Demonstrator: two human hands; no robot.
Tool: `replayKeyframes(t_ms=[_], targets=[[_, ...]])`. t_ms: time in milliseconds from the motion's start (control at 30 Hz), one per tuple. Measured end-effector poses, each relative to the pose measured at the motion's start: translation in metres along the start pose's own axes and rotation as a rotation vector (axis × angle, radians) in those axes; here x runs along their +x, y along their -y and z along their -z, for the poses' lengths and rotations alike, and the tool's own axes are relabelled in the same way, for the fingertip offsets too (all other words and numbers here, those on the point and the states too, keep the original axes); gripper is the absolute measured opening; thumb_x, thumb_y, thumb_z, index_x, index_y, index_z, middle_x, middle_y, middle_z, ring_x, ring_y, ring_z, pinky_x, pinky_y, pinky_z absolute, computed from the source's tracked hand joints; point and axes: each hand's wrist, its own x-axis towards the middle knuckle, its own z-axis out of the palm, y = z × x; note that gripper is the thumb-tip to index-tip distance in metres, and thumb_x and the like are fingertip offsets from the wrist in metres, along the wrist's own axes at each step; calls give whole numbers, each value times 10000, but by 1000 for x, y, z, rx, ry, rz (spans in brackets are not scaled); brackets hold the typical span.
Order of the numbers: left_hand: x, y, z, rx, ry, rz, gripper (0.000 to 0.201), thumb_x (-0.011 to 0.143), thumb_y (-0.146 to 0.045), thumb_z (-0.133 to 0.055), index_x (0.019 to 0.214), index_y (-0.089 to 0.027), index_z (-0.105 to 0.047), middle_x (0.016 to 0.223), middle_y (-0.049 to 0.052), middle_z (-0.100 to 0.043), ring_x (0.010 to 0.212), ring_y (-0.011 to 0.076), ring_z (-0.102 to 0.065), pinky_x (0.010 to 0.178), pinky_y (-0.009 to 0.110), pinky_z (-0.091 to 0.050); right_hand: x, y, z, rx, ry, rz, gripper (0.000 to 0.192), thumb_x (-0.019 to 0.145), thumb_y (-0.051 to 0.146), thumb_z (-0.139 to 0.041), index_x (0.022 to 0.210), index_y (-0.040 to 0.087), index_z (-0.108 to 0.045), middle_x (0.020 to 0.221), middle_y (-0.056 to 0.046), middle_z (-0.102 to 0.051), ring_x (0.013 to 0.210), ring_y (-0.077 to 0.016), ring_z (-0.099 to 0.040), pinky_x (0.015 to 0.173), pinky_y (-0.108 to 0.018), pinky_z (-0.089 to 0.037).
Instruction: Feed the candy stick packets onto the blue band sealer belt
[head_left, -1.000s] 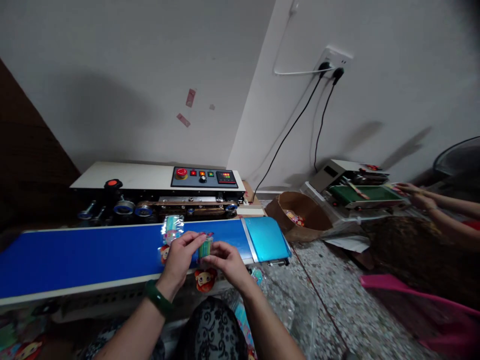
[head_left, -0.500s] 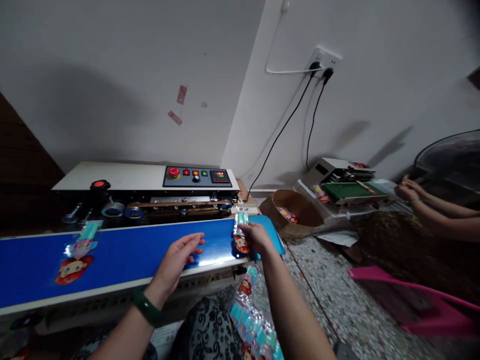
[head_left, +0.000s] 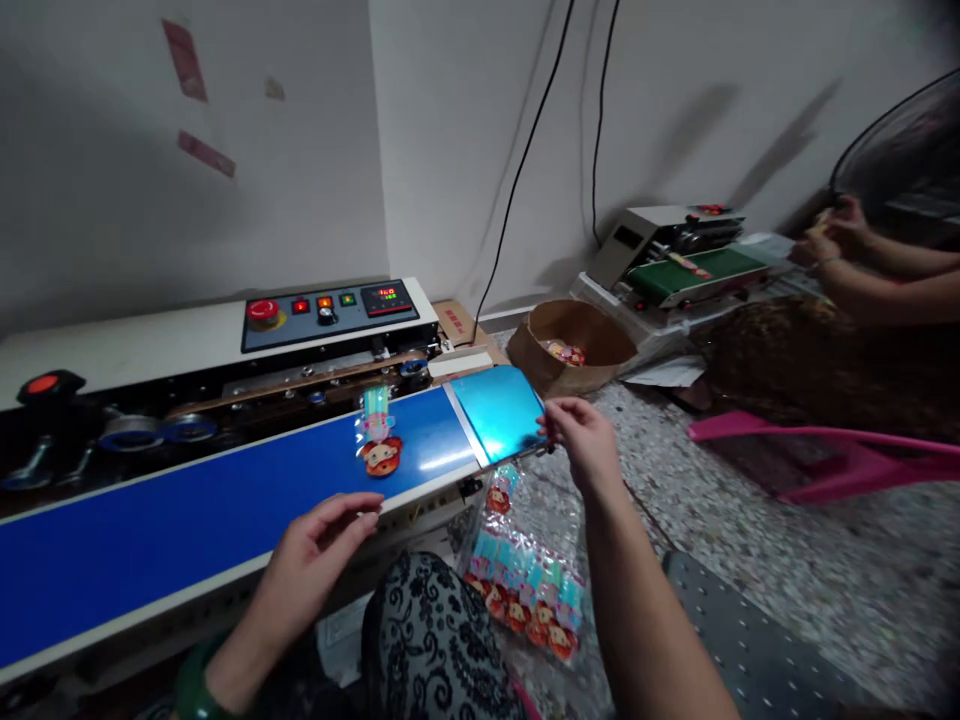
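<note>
A clear packet (head_left: 379,440) with a red-haired doll-face print and a turquoise part lies flat on the blue conveyor belt (head_left: 247,490) of a sealing machine. My left hand (head_left: 319,550) hovers by the belt's front edge, just below the packet, thumb and fingers apart and holding nothing. At the far right end of the belt is a shiny light-blue sheet (head_left: 499,410). My right hand (head_left: 589,440) is beside that sheet's right corner with its fingertips pinched together; what they hold, if anything, is hidden. Several similar packets (head_left: 525,580) lie in clear plastic beside my knee.
The machine's control panel (head_left: 330,310) has a red stop knob and lit digits. Behind the belt end stands a brown carton (head_left: 547,370) with packets inside. A second machine with a green belt (head_left: 697,275), a co-worker's hands (head_left: 829,235) and a pink chair (head_left: 817,465) are at right.
My right hand has let go of the packet and moved right, to the light-blue sheet's corner. The packet has travelled left along the belt. The view has turned right and down.
</note>
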Motion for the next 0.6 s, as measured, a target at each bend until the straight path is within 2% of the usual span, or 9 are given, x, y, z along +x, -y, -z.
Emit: replayKeyframes(t_ms=[67,133,233,267,333,400,467,533,600], targets=[[10,6,0,127,-205,-120,294,671,-373,-604,925,-231,-651,978,67,-621,818,213,-570,709,297,-434,-14,-13,4,35,36,-36,292,595,380,-668,706,135,-554,542,-3,-600,428,-96,-528,394,-189,-377],[20,9,3,249,-401,-192,295,691,-360,-586,945,-215,-632,976,74,-598,759,198,-570,699,301,-435,-27,-23,-8,53,93,-48,297,605,392,-664,710,134,-562,552,-14,-605,442,-104,-535,413,-202,-390],[23,5,8,364,-549,-283,209,739,-324,-541,877,-198,-633,877,70,-596,707,186,-562,693,296,-429,-42,-28,-27,48,98,7,283,622,383,-659,725,133,-575,557,-23,-604,462,-118,-545,439,-218,-407],[19,2,7,375,-546,-324,176,749,-304,-530,844,-202,-638,849,67,-600,723,191,-561,696,293,-425,-45,-30,-28,47,45,42,279,628,380,-656,736,135,-579,559,-21,-600,466,-121,-546,444,-223,-409],[8,-4,1,368,-439,-391,148,756,-255,-524,817,-218,-654,817,67,-618,769,205,-563,700,289,-423,-42,-39,-19,61,-170,134,273,641,377,-645,764,144,-577,575,-8,-586,469,-117,-538,451,-228,-413],[-6,-4,-6,355,-246,-409,183,748,-211,-532,868,-238,-667,836,74,-640,781,213,-572,687,287,-434,-32,-60,3,82,-445,203,265,654,384,-622,776,157,-556,594,9,-565,467,-107,-520,458,-229,-414],[-22,7,-10,379,-96,-385,226,731,-198,-552,912,-264,-669,864,73,-658,795,220,-584,701,289,-447,-21,-96,32,54,-603,142,269,656,415,-582,745,169,-517,570,25,-536,442,-107,-495,443,-236,-406],[-34,33,-7,420,-46,-313,203,718,-231,-569,875,-301,-678,850,52,-671,796,218,-599,728,286,-457,-15,-142,57,-117,-582,-110,288,647,454,-528,701,175,-482,507,35,-501,433,-127,-492,449,-260,-414],[-42,69,0,460,22,-186,180,690,-293,-593,838,-340,-685,843,30,-684,795,227,-616,727,288,-476,-13,-191,71,-310,-431,-304,292,641,460,-508,667,170,-493,470,19,-502,455,-161,-518,468,-287,-427]])
